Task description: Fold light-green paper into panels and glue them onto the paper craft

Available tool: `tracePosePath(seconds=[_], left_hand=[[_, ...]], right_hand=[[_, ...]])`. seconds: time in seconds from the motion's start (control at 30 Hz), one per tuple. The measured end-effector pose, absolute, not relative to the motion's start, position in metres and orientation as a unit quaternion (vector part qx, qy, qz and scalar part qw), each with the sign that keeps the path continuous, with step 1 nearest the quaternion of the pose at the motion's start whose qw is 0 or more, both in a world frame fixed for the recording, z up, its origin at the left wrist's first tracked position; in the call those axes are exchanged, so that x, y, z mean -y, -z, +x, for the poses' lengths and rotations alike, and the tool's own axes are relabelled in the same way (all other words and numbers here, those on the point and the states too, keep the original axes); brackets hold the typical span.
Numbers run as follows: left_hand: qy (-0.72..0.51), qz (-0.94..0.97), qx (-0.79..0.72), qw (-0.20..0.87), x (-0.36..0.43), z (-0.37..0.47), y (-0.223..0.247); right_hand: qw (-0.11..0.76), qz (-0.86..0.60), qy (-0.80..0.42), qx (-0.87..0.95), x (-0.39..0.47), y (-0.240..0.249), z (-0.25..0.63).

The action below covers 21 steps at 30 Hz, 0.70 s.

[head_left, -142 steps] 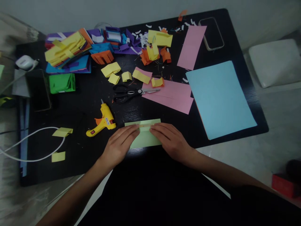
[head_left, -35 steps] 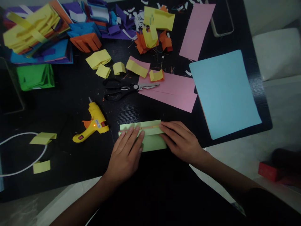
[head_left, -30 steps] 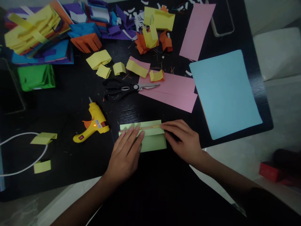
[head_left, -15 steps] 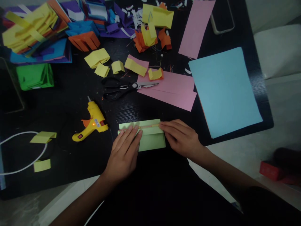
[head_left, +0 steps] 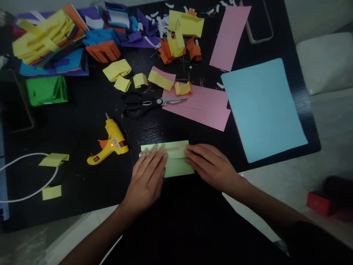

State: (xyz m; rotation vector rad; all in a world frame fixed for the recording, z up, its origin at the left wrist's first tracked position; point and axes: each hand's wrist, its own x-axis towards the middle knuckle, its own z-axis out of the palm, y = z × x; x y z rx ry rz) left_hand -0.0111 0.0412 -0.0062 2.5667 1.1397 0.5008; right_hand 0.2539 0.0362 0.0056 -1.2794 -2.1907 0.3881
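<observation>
A light green folded paper (head_left: 179,167) lies at the near edge of the table, with a thin yellowish-brown stick (head_left: 173,149) along its upper fold. My left hand (head_left: 147,180) rests on the left part of the paper, fingers stretched out across the stick and pressing it down. At the right end, my right hand (head_left: 211,162) has its fingers together, pinching the stick and the paper's edge. The fingers of both hands cover the ends of the stick. Left of the paper is a yellow glue gun (head_left: 113,138) with an orange light on.
Black-handled scissors (head_left: 149,105) lie partly on pink paper strips (head_left: 204,106). Blue sheets (head_left: 266,110) are stacked at the right. Folded yellow, orange and green papers (head_left: 46,91) crowd the back and left. A white cable (head_left: 33,154) loops at the left, and a phone (head_left: 259,22) lies at the far right.
The view has shifted slightly, so the table's things appear a little further right and lower. My right hand's lower fingers have moved slightly left over the paper; my left hand stays in place.
</observation>
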Motion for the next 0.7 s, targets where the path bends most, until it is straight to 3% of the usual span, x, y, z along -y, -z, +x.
tracePosePath(seconds=[0.47, 0.7], left_hand=[[-0.181, 0.894, -0.387, 0.136, -0.041, -0.011, 0.007], [-0.177, 0.894, -0.389, 0.136, -0.042, -0.011, 0.006]], right_hand=[[0.339, -0.495, -0.138, 0.788, -0.028, 0.002, 0.250], [0.278, -0.494, -0.127, 0.814, -0.031, -0.008, 0.245]])
